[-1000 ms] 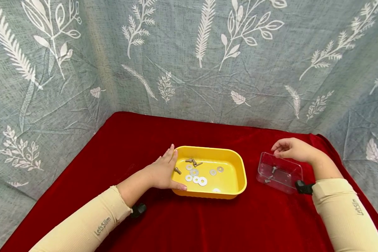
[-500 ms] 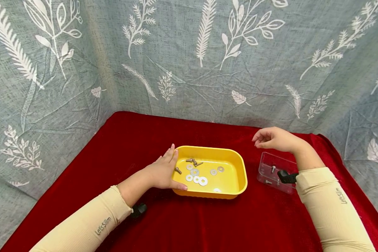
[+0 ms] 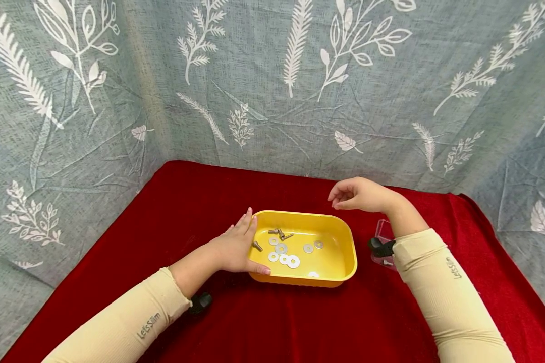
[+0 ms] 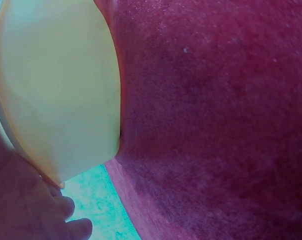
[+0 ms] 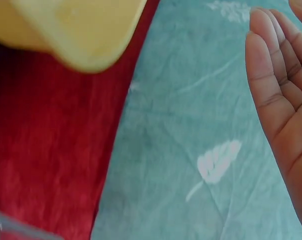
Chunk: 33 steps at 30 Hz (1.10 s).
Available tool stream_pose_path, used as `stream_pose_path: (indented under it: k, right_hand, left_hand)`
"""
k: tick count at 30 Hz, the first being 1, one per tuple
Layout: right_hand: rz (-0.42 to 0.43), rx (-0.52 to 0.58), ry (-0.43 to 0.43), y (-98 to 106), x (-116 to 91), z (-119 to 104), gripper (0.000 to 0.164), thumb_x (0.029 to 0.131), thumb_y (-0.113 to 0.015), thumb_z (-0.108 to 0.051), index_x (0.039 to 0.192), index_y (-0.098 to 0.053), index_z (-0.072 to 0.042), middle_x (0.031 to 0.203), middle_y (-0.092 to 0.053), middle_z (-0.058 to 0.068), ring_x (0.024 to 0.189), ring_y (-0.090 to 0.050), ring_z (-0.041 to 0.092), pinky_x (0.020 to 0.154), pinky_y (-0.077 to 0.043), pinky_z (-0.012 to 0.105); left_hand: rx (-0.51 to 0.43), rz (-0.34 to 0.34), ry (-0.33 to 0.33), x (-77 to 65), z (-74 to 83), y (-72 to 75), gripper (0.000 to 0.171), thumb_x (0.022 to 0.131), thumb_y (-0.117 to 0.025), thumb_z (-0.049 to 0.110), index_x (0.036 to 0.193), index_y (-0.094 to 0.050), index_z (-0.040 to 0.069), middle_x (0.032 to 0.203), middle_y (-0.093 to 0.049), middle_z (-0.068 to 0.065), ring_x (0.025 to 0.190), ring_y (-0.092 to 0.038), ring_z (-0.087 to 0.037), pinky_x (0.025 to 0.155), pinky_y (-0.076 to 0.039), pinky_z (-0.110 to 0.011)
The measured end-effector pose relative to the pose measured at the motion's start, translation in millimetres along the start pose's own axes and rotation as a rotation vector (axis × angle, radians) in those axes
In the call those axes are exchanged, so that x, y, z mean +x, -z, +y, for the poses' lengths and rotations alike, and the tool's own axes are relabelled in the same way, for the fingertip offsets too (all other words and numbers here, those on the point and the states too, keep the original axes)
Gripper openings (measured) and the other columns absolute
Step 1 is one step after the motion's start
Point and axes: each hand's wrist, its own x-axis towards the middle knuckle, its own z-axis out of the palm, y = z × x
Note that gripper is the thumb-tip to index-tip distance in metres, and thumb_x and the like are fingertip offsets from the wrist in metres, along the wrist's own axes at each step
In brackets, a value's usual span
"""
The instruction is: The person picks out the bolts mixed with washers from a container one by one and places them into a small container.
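A yellow plastic bin (image 3: pixel 300 281) holds several flat metal washers (image 3: pixel 289 263) and several small bolts (image 3: pixel 257 246). My left hand (image 3: pixel 233 247) rests spread against its left end, thumb along the front rim. The left wrist view shows the bin's yellow side wall (image 4: pixel 56 90) with fingertips (image 4: pixel 78 228) below it. My right hand (image 3: pixel 363 194) is in the air behind the bin's right back corner, fingers loosely bent. Nothing shows in its fingers in the right wrist view. A clear plastic box (image 3: pixel 383 229) stands right of the bin, mostly hidden by the right forearm.
Red velvet cloth (image 3: pixel 272 322) covers the table. A grey-green curtain (image 3: pixel 263 136) with white leaf prints hangs behind and at the sides. Black straps (image 3: pixel 381 247) are on the wrists. The box's edge (image 5: pixel 21 227) enters the right wrist view at the lower left.
My right hand has moved from over the clear box leftward to behind the yellow bin's right corner, its forearm now covering most of the box. The left hand and the bin stay put.
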Motion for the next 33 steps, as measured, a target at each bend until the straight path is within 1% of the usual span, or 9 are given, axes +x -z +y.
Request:
stream_pose_path:
  k: [4,7,13,16,21,29,33]
  right_hand:
    - [-0.025,-0.008,0.024,-9,12,-5,0.013,0.086,-0.064,-0.011,0.099,-0.064,-0.008,0.093,-0.065,0.01,0.084,-0.059,0.018,0.076,-0.051,0.029]
    - [-0.048,0.007,0.042,-17,20,-8,0.013,0.086,-0.063,-0.01,0.099,-0.065,-0.007,0.094,-0.065,0.013,0.084,-0.06,0.02,0.076,-0.051,0.029]
    - [-0.088,0.015,0.048,-32,35,-12,0.014,0.086,-0.064,-0.01,0.099,-0.065,-0.005,0.09,-0.065,0.008,0.083,-0.058,0.019,0.076,-0.05,0.029]
    - [-0.099,-0.015,0.061,-40,41,-14,0.015,0.086,-0.064,-0.011,0.099,-0.065,-0.004,0.088,-0.064,0.004,0.083,-0.058,0.016,0.077,-0.049,0.029]
    - [-0.127,-0.095,0.071,-53,48,-12,0.016,0.086,-0.063,-0.011,0.101,-0.065,-0.005,0.087,-0.063,-0.002,0.083,-0.057,0.013,0.078,-0.048,0.027]
    - [-0.199,-0.17,0.062,-74,55,-8,0.014,0.085,-0.063,-0.01,0.098,-0.065,-0.004,0.085,-0.063,-0.004,0.08,-0.057,0.009,0.075,-0.047,0.024]
    - [-0.224,-0.183,0.028,-81,56,-6,0.016,0.085,-0.064,-0.009,0.1,-0.065,-0.004,0.086,-0.063,-0.002,0.082,-0.057,0.009,0.076,-0.047,0.024]
  left_hand:
    - [0.008,-0.005,0.002,0.5,0.2,0.1,0.128,0.062,-0.058,0.078,0.145,-0.001,-0.001,0.15,0.014,-0.016,0.139,0.006,-0.027,0.11,-0.015,-0.046]
    - [0.012,-0.004,0.002,0.5,0.3,0.5,0.128,0.062,-0.057,0.078,0.145,-0.001,-0.001,0.15,0.014,-0.017,0.139,0.006,-0.027,0.11,-0.015,-0.046]
    - [0.011,0.0,-0.001,-1.7,1.8,1.4,0.127,0.063,-0.058,0.077,0.145,-0.002,-0.002,0.15,0.012,-0.018,0.139,0.004,-0.028,0.109,-0.016,-0.046]
    - [0.008,-0.004,0.003,-2.4,2.3,1.1,0.127,0.063,-0.058,0.077,0.145,-0.002,-0.002,0.15,0.012,-0.018,0.139,0.004,-0.028,0.109,-0.015,-0.046]
    - [-0.002,-0.012,0.01,-1.6,1.9,-0.2,0.127,0.062,-0.057,0.078,0.145,-0.001,-0.001,0.151,0.012,-0.018,0.139,0.005,-0.028,0.11,-0.015,-0.046]
    - [0.002,-0.018,0.018,-0.5,0.8,-0.6,0.128,0.062,-0.056,0.079,0.145,0.0,0.0,0.151,0.014,-0.017,0.139,0.005,-0.027,0.11,-0.015,-0.046]
    - [0.002,-0.017,0.015,-0.6,0.3,-0.4,0.128,0.062,-0.056,0.079,0.145,0.0,0.0,0.151,0.014,-0.017,0.139,0.005,-0.027,0.11,-0.015,-0.046]
